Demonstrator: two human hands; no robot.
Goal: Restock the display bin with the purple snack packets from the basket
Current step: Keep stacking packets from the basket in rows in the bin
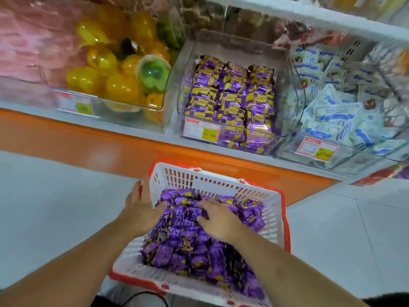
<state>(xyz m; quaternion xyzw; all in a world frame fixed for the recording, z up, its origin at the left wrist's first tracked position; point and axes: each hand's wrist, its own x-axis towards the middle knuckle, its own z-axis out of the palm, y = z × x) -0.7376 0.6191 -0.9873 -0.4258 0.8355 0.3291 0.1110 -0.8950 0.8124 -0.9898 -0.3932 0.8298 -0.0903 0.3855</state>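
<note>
Your purple snack packets [199, 247] are small, glossy foil pillows, deep violet with yellow patches and dark print too blurred to read. They lie heaped loosely in the basket [212, 181], crinkled and catching the light, filling it from the near end to about two thirds of the way toward the far wall.

The basket is white plastic with slotted, lattice-like walls and a red rim, sitting on the pale tiled floor [55, 207] just in front of the shelf's orange base [88, 140].

Above it, the display bin [230, 47] is a clear, hard-walled acrylic box on the shelf. The same purple packets inside it are stacked in neater rows, with a white and red price tag [201, 130] bearing a yellow patch on the front wall. To its left a clear bin holds shiny yellow and green jelly cups [115, 69]; to its right another holds white and blue sachets [332, 111].

Your left hand [141, 209] is at the basket's left wall: the thumb lies outside along the rim, while the fingers curl down over the edge into the packets. Whether they have closed on any packet cannot be told. Your right hand [218, 218] rests on top of the heap near its middle, fingers spread and slightly bent, touching the packets without a clear hold on one. Both hands are close together at the far half of the pile.
</note>
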